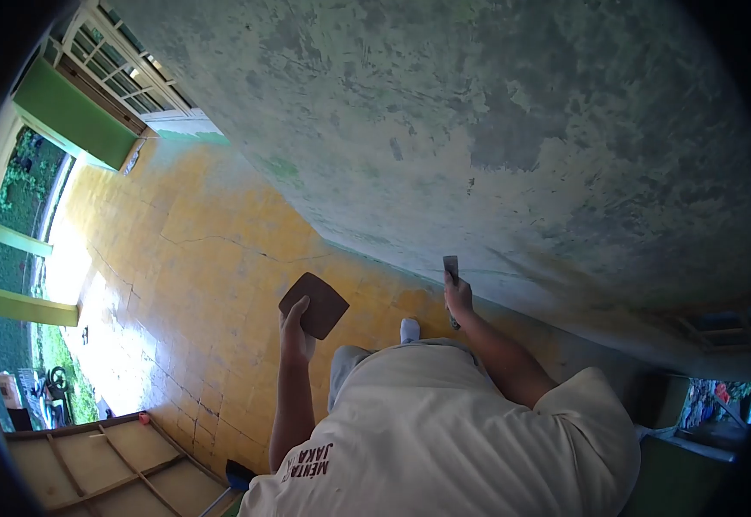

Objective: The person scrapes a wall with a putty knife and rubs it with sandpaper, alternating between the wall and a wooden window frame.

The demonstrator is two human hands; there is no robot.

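My left hand (294,329) grips a square brown sheet of sandpaper (324,305), thumb on top, over the yellow floor. In my right hand (457,299) is a putty knife (451,265), its flat blade pointing up toward the wall and the end of its handle showing below the fist. The wall (513,129) beside and ahead of me is patchy grey-green with pale scraped areas. I cannot make out any contact between the blade and the wall. The two hands are well apart, in front of my body.
Cracks run across the yellow floor (220,241). A wooden framed panel (91,470) lies at the lower left, near a dark blue broom-like head (238,475). White-framed windows (121,65) and a green ledge (74,116) stand at the upper left. A bicycle (56,388) is outside.
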